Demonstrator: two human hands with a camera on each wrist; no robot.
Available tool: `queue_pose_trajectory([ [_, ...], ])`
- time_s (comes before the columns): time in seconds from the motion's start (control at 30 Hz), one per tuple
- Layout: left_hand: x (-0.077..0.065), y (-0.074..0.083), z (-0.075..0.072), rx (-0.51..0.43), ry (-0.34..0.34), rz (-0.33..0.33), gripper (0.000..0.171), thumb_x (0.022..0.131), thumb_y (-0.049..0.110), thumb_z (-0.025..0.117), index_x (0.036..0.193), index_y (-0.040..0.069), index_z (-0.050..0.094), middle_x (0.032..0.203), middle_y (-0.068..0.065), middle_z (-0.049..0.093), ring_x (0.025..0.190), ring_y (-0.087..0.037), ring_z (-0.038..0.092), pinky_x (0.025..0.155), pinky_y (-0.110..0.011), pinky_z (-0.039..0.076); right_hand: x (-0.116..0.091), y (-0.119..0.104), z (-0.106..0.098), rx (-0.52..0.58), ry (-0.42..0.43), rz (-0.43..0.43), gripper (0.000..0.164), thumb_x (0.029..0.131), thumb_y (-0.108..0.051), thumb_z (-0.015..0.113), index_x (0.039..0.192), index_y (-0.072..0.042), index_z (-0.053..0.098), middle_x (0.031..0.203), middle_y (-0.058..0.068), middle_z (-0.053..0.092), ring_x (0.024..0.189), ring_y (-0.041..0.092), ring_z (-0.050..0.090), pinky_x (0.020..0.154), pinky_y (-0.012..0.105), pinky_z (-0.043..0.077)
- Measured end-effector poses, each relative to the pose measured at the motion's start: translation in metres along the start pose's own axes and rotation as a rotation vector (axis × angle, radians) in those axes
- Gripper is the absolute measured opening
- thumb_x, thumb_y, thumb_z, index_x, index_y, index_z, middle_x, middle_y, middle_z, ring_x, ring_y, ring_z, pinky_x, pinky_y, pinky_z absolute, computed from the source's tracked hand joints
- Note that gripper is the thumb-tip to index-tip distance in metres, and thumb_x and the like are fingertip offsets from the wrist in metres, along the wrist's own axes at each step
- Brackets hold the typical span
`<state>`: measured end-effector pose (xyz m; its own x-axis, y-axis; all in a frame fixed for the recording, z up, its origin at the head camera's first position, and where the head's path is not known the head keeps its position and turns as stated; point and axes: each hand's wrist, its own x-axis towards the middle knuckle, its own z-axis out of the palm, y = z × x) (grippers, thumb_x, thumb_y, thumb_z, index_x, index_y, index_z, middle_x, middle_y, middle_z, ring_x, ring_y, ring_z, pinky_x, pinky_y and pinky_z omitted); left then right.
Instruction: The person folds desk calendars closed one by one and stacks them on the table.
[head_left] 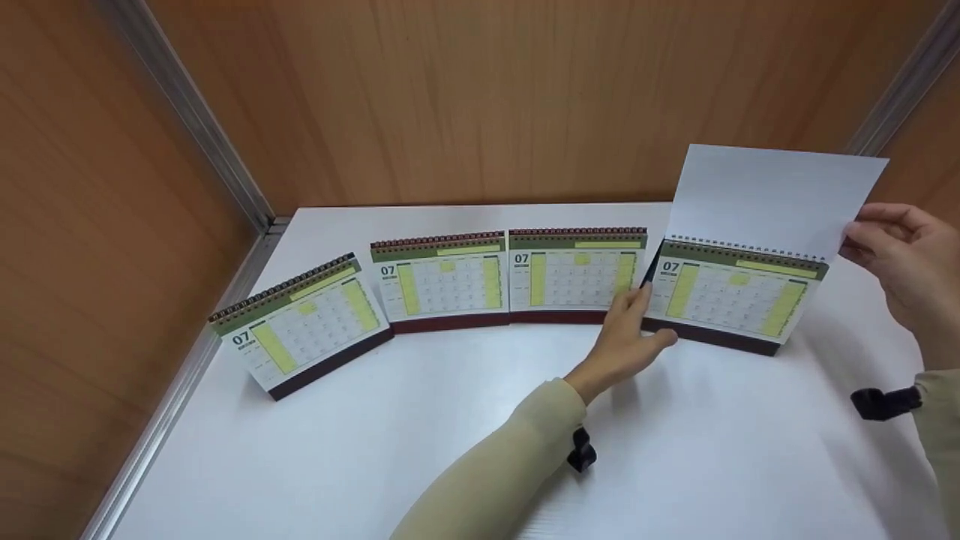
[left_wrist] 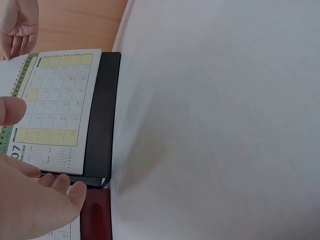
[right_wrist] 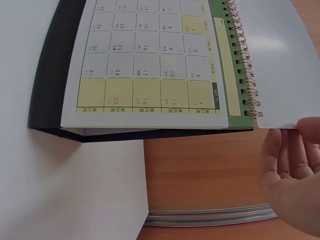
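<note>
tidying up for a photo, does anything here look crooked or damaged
The leftmost calendar looks askew: it stands at a clear slant, while the middle two calendars sit nearly straight. The rightmost calendar slants slightly the other way. No damage shows.

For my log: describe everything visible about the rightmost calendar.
The rightmost calendar stands tilted back on a dark base, beside a red-based calendar. Its paper-like page shows 07, a green header and yellow outer columns. Metallic-looking coils bind the top. The right hand pinches a white sheet raised above; the left hand is at the calendar's left edge.
</note>
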<state>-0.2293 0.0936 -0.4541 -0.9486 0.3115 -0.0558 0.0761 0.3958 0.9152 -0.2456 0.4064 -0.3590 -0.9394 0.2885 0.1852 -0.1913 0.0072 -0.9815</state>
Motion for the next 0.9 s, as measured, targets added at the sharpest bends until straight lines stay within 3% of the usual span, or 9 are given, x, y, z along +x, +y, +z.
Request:
queue_pose_trajectory([
  [0.23,0.000,-0.001,0.000,-0.023,0.004,0.001,0.085,0.098,0.033,0.070,0.170,0.026,0.025,0.165,0.010,0.033,0.150,-0.011,0.038,0.125,-0.035,0.033,-0.006,0.000,-0.004,-0.048,-0.037,-0.079,0.015,0.101,0.003,0.066,0.112,-0.005,0.071,0.095,-0.005,0.075,0.082,0.005,0.072,0.076,0.013,0.059],
  [0.37,0.000,-0.001,0.001,-0.019,0.001,0.020,0.085,0.098,0.033,0.069,0.170,0.025,0.026,0.165,0.008,0.034,0.150,-0.011,0.038,0.125,-0.034,0.033,-0.010,0.001,-0.006,-0.018,-0.045,-0.111,0.013,0.099,0.006,0.067,0.107,-0.002,0.074,0.095,-0.004,0.076,0.081,0.005,0.074,0.075,0.014,0.060],
  [0.77,0.000,-0.002,0.001,-0.018,0.009,0.020,0.086,0.097,0.032,0.071,0.170,0.024,0.028,0.163,0.009,0.035,0.148,-0.010,0.039,0.125,-0.034,0.033,-0.017,0.005,-0.012,0.046,-0.045,-0.080,0.012,0.099,0.003,0.070,0.107,-0.001,0.077,0.099,-0.003,0.075,0.081,0.009,0.071,0.076,0.015,0.060],
  [0.9,0.000,-0.002,0.001,-0.010,0.011,0.016,0.085,0.097,0.033,0.071,0.170,0.024,0.028,0.164,0.008,0.035,0.149,-0.011,0.039,0.125,-0.035,0.033,-0.017,0.006,-0.012,0.141,-0.091,-0.093,0.011,0.098,0.009,0.068,0.104,0.004,0.076,0.095,0.003,0.078,0.079,0.013,0.074,0.074,0.019,0.062],
])
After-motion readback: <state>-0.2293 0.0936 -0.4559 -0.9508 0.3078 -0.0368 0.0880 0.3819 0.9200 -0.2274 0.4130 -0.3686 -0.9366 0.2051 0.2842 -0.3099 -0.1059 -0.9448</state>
